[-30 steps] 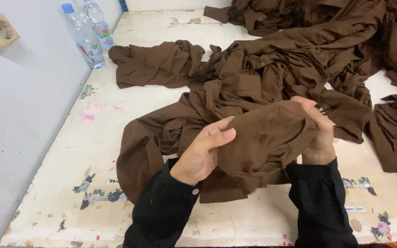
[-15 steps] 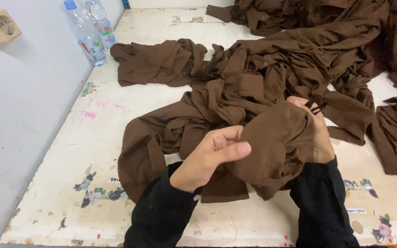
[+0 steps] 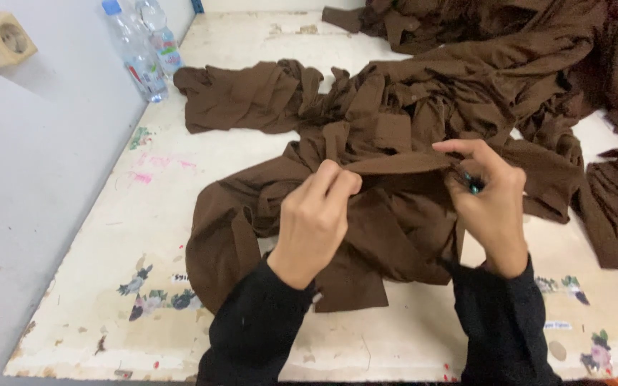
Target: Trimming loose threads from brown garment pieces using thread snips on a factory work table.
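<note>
Head view: both hands have drawn a fold of the brown garment [image 3: 366, 214] out flat between them, where a moment ago it was bunched over the right hand. The left hand [image 3: 316, 218] pinches one end of the edge, the right hand [image 3: 491, 200] the other, perhaps with a small teal tool tucked inside. The garment lies on the white table [image 3: 109, 236], near the water bottles [image 3: 141, 46].

A worn white table [image 3: 180, 214], its top scuffed and dotted with faded flower stickers and pink marks, stands against the wall. Brown cloth pieces [image 3: 409, 129] lie heaped across its middle and far right side. Two clear plastic water bottles [image 3: 141, 50] stand at its far left corner.
</note>
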